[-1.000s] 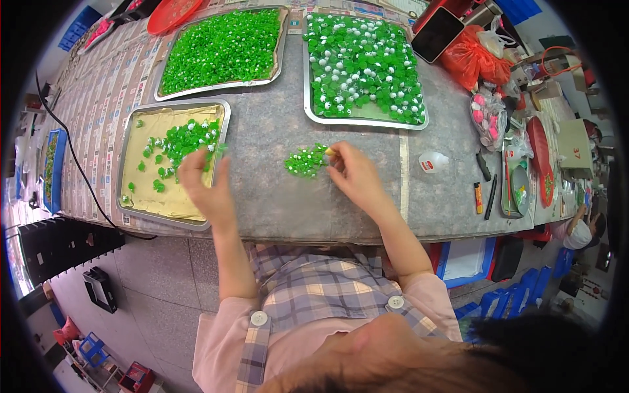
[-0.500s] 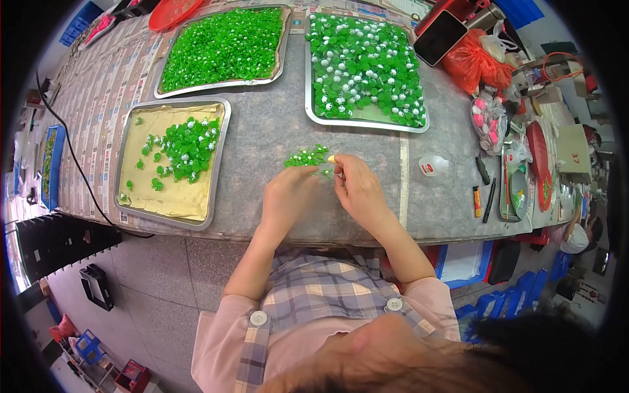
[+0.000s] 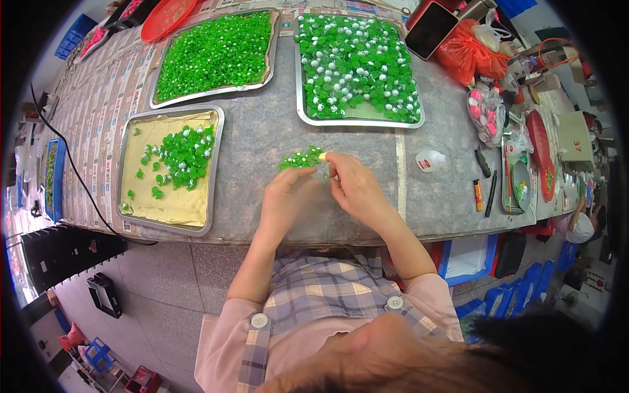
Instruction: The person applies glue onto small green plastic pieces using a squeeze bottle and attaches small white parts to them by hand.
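Green pieces (image 3: 301, 158) at both hands

Pink short-sleeved top under a plaid, white-buttoned pinafore.

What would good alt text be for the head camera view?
Both hands, left hand and right hand, meet at a small pile of green pieces on a grey table. Three metal trays of green pieces lie beyond and left.
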`<action>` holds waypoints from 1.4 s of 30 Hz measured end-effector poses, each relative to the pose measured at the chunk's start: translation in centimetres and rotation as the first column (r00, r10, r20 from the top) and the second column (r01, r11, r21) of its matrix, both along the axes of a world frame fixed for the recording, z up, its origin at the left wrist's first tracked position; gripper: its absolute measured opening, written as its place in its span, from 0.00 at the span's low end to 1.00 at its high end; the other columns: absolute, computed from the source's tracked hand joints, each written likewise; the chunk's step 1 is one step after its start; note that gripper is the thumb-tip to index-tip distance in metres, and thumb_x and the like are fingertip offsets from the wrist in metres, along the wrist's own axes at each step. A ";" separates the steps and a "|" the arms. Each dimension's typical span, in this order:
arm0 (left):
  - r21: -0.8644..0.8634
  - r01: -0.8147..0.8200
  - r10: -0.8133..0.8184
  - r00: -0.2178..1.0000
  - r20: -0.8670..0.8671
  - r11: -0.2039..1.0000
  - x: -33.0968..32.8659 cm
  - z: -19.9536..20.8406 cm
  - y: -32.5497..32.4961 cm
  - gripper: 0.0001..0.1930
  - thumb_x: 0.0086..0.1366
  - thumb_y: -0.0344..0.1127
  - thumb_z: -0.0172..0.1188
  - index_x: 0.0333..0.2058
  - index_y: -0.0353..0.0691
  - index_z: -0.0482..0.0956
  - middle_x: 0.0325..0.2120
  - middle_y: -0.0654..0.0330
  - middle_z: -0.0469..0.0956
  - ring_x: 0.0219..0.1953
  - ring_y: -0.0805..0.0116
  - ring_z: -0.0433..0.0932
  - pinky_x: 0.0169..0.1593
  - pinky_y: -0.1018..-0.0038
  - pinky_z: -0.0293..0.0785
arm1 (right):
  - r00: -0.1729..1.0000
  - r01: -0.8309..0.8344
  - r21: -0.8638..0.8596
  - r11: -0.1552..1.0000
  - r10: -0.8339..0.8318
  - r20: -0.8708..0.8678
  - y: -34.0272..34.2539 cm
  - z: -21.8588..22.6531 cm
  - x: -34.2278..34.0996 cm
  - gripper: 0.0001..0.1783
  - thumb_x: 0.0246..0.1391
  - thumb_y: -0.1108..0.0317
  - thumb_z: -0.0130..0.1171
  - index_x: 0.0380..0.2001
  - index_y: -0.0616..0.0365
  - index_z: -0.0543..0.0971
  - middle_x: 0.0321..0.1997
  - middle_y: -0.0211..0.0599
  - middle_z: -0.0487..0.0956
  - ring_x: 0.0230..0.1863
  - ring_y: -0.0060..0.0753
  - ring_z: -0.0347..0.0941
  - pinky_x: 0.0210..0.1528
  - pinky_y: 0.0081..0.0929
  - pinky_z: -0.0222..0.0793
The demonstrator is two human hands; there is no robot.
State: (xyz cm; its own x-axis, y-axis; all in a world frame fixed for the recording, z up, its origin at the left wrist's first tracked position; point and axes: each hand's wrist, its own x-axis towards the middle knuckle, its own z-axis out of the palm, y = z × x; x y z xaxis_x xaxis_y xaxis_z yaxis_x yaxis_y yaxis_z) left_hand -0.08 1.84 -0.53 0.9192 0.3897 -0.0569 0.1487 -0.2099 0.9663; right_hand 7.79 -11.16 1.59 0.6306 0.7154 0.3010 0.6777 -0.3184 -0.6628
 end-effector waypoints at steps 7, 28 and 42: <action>-0.439 0.065 -0.095 0.994 -0.046 0.896 -0.6 -0.2 -0.1 0.08 0.48 0.26 0.53 0.31 0.38 0.74 0.21 0.65 0.73 0.23 0.80 0.70 0.27 0.85 0.66 | 0.972 0.221 0.194 0.956 -0.233 0.038 -2.6 0.5 -1.4 0.16 0.35 0.80 0.52 0.33 0.61 0.65 0.25 0.39 0.67 0.28 0.34 0.65 0.29 0.24 0.61; -0.796 -0.008 0.041 0.999 0.020 0.605 -0.2 0.0 -0.4 0.05 0.50 0.27 0.51 0.28 0.37 0.71 0.20 0.63 0.71 0.23 0.76 0.70 0.28 0.79 0.69 | 0.750 0.619 0.376 0.689 -0.378 -0.543 -7.5 0.2 0.8 0.17 0.40 0.66 0.56 0.35 0.62 0.68 0.33 0.34 0.70 0.32 0.19 0.65 0.33 0.16 0.60; -0.921 -0.041 -0.011 0.999 -0.049 0.387 -0.1 0.9 -0.8 0.06 0.52 0.23 0.43 0.28 0.36 0.69 0.20 0.61 0.69 0.21 0.75 0.67 0.28 0.78 0.67 | 0.865 0.467 0.616 0.634 -0.185 -0.466 -4.0 2.5 -1.6 0.21 0.28 0.60 0.65 0.24 0.59 0.67 0.22 0.25 0.64 0.22 0.15 0.58 0.23 0.12 0.52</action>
State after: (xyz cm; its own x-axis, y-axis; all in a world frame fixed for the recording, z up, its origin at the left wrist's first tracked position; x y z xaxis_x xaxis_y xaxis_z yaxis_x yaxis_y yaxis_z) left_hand -0.20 1.04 0.39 0.9005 0.0885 -0.4257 0.1850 0.8081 0.5593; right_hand 6.17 -15.13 4.06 0.9346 0.1109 0.3380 0.3171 0.1710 -0.9328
